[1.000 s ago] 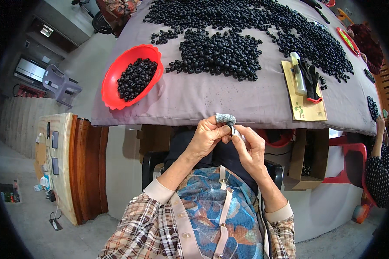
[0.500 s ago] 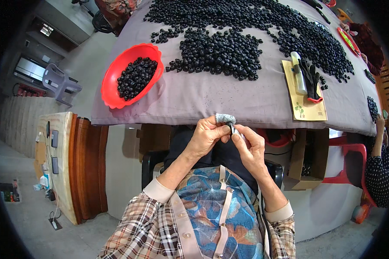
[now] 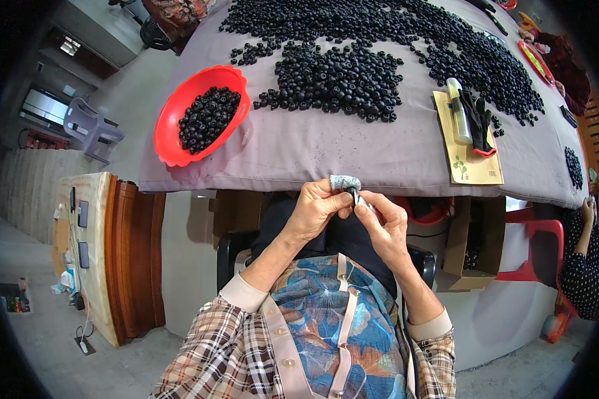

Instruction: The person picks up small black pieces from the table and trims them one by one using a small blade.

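Observation:
My left hand (image 3: 314, 211) and my right hand (image 3: 381, 224) meet just below the front edge of the table (image 3: 313, 149), which is covered by a grey cloth. A grey fabric guard (image 3: 345, 181) covers my left fingertip. Between the two hands I pinch a small black bead (image 3: 350, 193); a thin metal tool in my right fingers touches it. A large spread of black beads (image 3: 339, 76) lies on the cloth beyond. A red bowl (image 3: 173, 139) at the table's left front corner holds more beads.
A yellow card (image 3: 469, 166) on the right carries a white tube (image 3: 459, 120) and a black glove (image 3: 478, 120). Cardboard box (image 3: 469, 249) and red stool (image 3: 536, 249) stand under the table. Another person's arm (image 3: 584, 266) is at far right. A wooden cabinet (image 3: 123, 259) stands left.

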